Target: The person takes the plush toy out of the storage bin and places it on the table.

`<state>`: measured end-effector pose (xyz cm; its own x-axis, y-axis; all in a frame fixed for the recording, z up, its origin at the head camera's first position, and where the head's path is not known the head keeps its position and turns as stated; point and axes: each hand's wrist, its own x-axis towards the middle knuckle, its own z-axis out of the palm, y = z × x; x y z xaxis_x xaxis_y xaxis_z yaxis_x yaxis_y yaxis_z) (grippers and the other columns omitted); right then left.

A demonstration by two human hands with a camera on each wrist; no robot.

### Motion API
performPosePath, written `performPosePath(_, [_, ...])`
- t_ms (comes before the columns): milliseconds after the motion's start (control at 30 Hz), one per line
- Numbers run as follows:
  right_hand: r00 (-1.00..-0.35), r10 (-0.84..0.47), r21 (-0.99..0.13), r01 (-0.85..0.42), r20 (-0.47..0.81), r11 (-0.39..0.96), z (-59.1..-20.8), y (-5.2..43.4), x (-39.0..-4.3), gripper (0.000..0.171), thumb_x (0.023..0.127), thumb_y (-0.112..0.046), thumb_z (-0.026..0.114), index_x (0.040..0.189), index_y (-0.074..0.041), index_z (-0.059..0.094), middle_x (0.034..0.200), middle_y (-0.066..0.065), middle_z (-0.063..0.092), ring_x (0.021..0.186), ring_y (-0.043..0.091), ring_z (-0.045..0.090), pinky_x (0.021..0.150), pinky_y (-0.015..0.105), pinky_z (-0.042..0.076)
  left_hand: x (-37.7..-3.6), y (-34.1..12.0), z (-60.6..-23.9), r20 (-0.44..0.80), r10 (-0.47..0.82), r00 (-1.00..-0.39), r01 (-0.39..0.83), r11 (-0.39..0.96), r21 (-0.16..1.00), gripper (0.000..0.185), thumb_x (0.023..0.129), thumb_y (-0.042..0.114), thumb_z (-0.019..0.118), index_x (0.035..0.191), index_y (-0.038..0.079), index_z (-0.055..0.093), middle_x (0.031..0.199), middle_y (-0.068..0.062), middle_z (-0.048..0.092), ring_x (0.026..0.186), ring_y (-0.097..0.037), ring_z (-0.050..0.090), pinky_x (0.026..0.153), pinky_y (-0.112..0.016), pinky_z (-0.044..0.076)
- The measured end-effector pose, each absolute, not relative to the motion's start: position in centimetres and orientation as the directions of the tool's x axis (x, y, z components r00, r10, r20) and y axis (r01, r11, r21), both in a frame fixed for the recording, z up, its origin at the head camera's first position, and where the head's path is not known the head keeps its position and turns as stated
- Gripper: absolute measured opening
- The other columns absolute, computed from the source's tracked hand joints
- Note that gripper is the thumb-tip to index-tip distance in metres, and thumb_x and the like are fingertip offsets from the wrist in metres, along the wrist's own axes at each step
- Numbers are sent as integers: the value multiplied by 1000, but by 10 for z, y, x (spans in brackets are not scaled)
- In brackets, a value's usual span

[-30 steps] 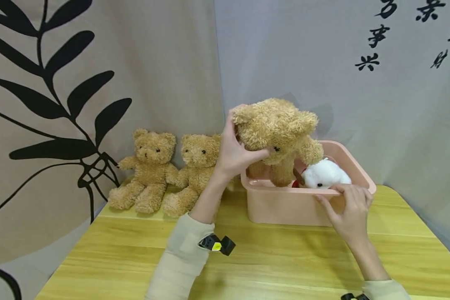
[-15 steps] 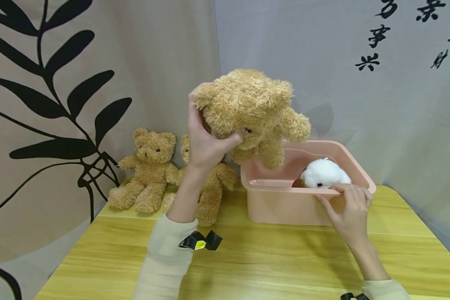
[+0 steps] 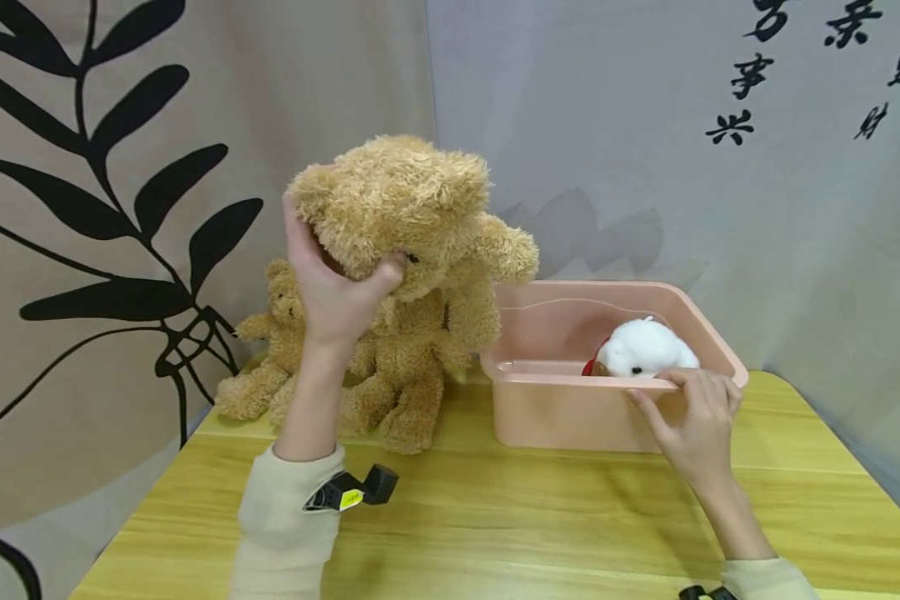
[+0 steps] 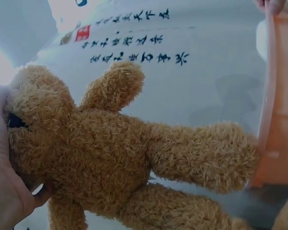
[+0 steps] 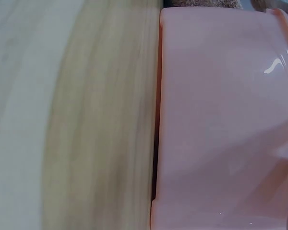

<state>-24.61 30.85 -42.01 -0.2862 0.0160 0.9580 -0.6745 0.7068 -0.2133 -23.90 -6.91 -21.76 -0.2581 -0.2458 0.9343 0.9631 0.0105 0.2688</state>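
In the head view my left hand grips a fuzzy tan teddy bear by its head, the thumb across its face near one eye. The bear hangs in the air, left of a pink plastic bin, with its legs downward. The left wrist view shows the bear's body lengthwise and the bin's rim at the right. My right hand pinches the bin's front rim at its right end. Inside the bin lies a white plush toy with a dark eye and a bit of red; its lower part is hidden.
Two similar teddy bears sit against the back cloth: one at the far left, the other partly behind the held bear. All stand on a wooden table. A cloth backdrop with writing hangs close behind.
My left hand has lifted the teddy bear up out of the bin and carried it leftward, in front of the seated bears. My right hand stays on the rim.
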Motion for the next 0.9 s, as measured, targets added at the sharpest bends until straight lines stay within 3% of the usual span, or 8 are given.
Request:
performPosePath(300, [-285, 13, -212, -679, 958, 703, -421, 306, -246, 65, 89, -60, 69, 91, 5, 65, 85, 16, 63, 83, 37, 50, 98, 34, 18, -232, -107, -228, 928, -265, -261, 949, 105, 296, 74, 58, 12, 69, 127, -3, 49, 118, -11, 58, 109, -35, 53, 98, -43, 48])
performPosePath(567, [-281, 17, -211, -676, 959, 706, -422, 306, -245, 66, 89, -60, 68, 91, 5, 64, 84, 17, 63, 81, 37, 49, 98, 34, 18, -220, -133, -235, 912, -266, -314, 924, 134, 357, 71, 61, 9, 68, 128, -3, 49, 118, -10, 57, 108, -32, 53, 96, -38, 46])
performPosePath(900, [-290, 11, -213, -676, 957, 705, -419, 307, -245, 66, 89, -60, 69, 93, 6, 65, 86, 17, 63, 83, 37, 50, 98, 34, 17, -222, -184, -255, 863, -252, -438, 853, 187, 488, 71, 63, -3, 67, 132, 3, 52, 120, -11, 59, 106, -26, 54, 89, -32, 47])
